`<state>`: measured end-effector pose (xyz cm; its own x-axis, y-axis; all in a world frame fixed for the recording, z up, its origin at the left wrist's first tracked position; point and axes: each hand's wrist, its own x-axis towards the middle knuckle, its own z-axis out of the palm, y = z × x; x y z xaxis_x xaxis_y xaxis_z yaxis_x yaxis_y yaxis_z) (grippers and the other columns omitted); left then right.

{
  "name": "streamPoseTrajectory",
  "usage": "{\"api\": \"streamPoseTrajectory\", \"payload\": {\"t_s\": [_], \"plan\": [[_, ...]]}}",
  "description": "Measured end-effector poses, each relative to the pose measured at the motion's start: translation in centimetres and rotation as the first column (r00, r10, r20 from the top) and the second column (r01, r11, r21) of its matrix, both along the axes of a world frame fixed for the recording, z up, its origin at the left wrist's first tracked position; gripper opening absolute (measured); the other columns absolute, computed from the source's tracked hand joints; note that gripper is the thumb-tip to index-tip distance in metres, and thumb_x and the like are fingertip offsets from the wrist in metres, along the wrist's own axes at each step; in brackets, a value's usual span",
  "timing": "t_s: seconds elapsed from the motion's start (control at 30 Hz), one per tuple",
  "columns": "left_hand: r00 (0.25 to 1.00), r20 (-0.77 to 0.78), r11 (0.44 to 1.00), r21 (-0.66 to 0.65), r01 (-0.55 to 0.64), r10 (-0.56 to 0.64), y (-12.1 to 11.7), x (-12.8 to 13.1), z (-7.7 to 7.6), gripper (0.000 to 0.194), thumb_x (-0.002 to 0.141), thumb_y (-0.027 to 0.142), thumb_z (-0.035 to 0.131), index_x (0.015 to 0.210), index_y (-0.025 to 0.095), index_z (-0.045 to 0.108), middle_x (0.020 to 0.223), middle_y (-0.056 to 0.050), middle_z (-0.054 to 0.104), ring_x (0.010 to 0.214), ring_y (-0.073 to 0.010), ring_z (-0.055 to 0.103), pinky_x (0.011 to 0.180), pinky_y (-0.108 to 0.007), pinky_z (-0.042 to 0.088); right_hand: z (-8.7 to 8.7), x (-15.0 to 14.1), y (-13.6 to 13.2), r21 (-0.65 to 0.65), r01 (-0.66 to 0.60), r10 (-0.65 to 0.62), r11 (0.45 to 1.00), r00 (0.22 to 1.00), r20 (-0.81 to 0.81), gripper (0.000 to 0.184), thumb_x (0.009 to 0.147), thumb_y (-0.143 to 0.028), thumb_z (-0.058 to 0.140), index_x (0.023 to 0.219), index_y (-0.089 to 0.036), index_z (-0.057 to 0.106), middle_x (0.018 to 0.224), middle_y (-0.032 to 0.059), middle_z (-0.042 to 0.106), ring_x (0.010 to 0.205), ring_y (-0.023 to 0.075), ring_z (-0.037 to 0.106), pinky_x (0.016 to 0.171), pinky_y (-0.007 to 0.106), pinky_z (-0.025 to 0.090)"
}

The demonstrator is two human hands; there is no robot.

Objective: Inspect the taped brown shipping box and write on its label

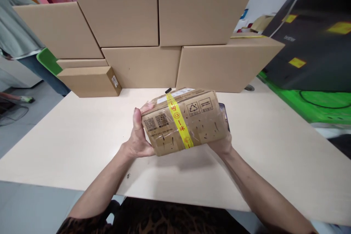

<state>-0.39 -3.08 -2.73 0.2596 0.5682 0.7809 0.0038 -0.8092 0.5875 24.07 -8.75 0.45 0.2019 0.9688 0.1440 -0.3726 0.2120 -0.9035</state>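
A brown cardboard box [203,122] is tilted above the table, its shadow falling below it. Yellow tape with red print [179,124] runs around the box, and QR codes and handling symbols mark its near side. My left hand [139,135] grips the left end, thumb along the edge. At the right end, my right hand [223,144] supports the box from below, most of its fingers hidden. Just beyond that end shows part of a dark-edged, phone-like object [225,117]; whether my hand touches it I cannot tell. A small black object [168,90] shows behind the box.
Large cardboard boxes [131,11] are stacked along the back of the pale table [90,146]. A smaller flat carton [87,82] stands at the back left. To the right is a dark machine [309,44] on a green surface [301,102]. A person [20,25] stands far left.
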Motion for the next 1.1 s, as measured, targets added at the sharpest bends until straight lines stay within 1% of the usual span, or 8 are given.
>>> {"api": "streamPoseTrajectory", "payload": {"t_s": [0.1,0.23,0.4,0.57,0.73,0.93,1.0,1.1], "plan": [[0.997,0.007,0.996,0.047,-0.075,0.075,0.5,-0.1,0.2,0.129,0.066,0.072,0.09,0.168,0.051,0.013,0.157,-0.006,0.048,0.156,-0.0412,0.04,0.132,-0.067,0.029,1.1,-0.2,-1.1,0.096,0.005,-0.01,0.995,0.999,0.05,0.062,0.086,-0.084,0.06,0.129,-0.042,0.074,0.152,-0.0028,0.067,0.163,0.0318,0.036,0.133,0.055,0.033],[0.997,-0.015,0.949,0.308,-0.072,0.081,1.3,-0.5,0.7,0.135,0.056,0.064,0.099,0.164,0.055,0.018,0.155,-0.005,0.048,0.15,-0.0421,0.047,0.13,-0.072,0.026,1.5,0.0,-1.7,0.125,0.043,-0.058,0.991,0.991,0.121,0.081,0.07,-0.08,0.08,0.139,-0.04,0.068,0.161,-0.0015,0.058,0.166,0.0376,0.028,0.132,0.059,0.035],[0.986,-0.137,0.876,0.482,-0.018,0.096,1.3,-1.1,0.5,0.111,0.068,0.047,0.096,0.157,0.059,0.033,0.165,0.001,0.044,0.157,-0.038,0.04,0.133,-0.068,0.023,1.8,0.2,-0.9,0.107,0.039,-0.052,0.994,0.992,0.116,0.076,0.075,-0.065,0.086,0.142,-0.037,0.066,0.155,0.0015,0.065,0.16,0.0356,0.04,0.131,0.056,0.036],[0.936,-0.331,0.83,0.551,0.085,0.124,0.2,-0.2,-0.6,0.075,0.089,0.02,0.075,0.152,0.05,0.048,0.171,0.001,0.043,0.163,-0.0295,0.035,0.132,-0.065,0.028,1.7,1.5,1.1,-0.15,-0.071,0.067,0.986,0.997,-0.035,0.062,0.079,-0.077,0.076,0.121,-0.031,0.078,0.134,0.0026,0.079,0.14,0.0317,0.064,0.123,0.051,0.046],[0.915,-0.387,0.8,0.581,0.151,0.109,0.1,0.2,-1.3,0.074,0.088,0.011,0.076,0.15,0.043,0.053,0.168,-0.003,0.049,0.165,-0.0264,0.032,0.135,-0.06,0.025,0.5,2.6,2.8,-0.396,-0.215,0.138,0.893,0.967,-0.214,0.042,0.072,-0.054,0.087,0.102,-0.026,0.081,0.104,0.0014,0.087,0.097,0.0256,0.081,0.088,0.039,0.064],[0.908,-0.399,0.783,0.603,0.153,0.13,-0.1,0.4,-0.8,0.083,0.094,0.019,0.073,0.162,0.047,0.036,0.182,0.006,0.019,0.169,-0.0179,0.018,0.14,-0.048,0.012,0.1,2.4,2.9,-0.448,-0.25,0.145,0.858,0.956,-0.257,0.041,0.065,-0.046,0.085,0.099,-0.023,0.082,0.097,0.0025,0.087,0.094,0.0264,0.081,0.086,0.038,0.065],[0.913,-0.392,0.828,0.545,0.132,0.112,-0.4,0.6,-0.8,0.099,0.092,0.042,0.078,0.171,0.041,0.018,0.184,0.001,0.006,0.171,-0.0236,0.007,0.139,-0.051,0.007,0.1,1.9,2.8,-0.422,-0.204,0.102,0.883,0.962,-0.252,0.039,0.064,-0.047,0.083,0.095,-0.024,0.081,0.095,0.0022,0.087,0.101,0.0308,0.081,0.092,0.043,0.065],[0.932,-0.363,0.95,0.286,0.123,-0.011,-1.0,0.8,-1.0,0.127,0.083,0.082,0.067,0.173,0.032,-0.007,0.183,-0.002,-0.017,0.167,-0.0375,-0.017,0.136,-0.062,-0.001,0.2,1.2,2.5,-0.329,-0.163,0.085,0.93,0.967,-0.238,0.04,0.063,-0.05,0.083,0.095,-0.025,0.079,0.102,0.0032,0.087,0.114,0.0353,0.078,0.099,0.049,0.063]]}}
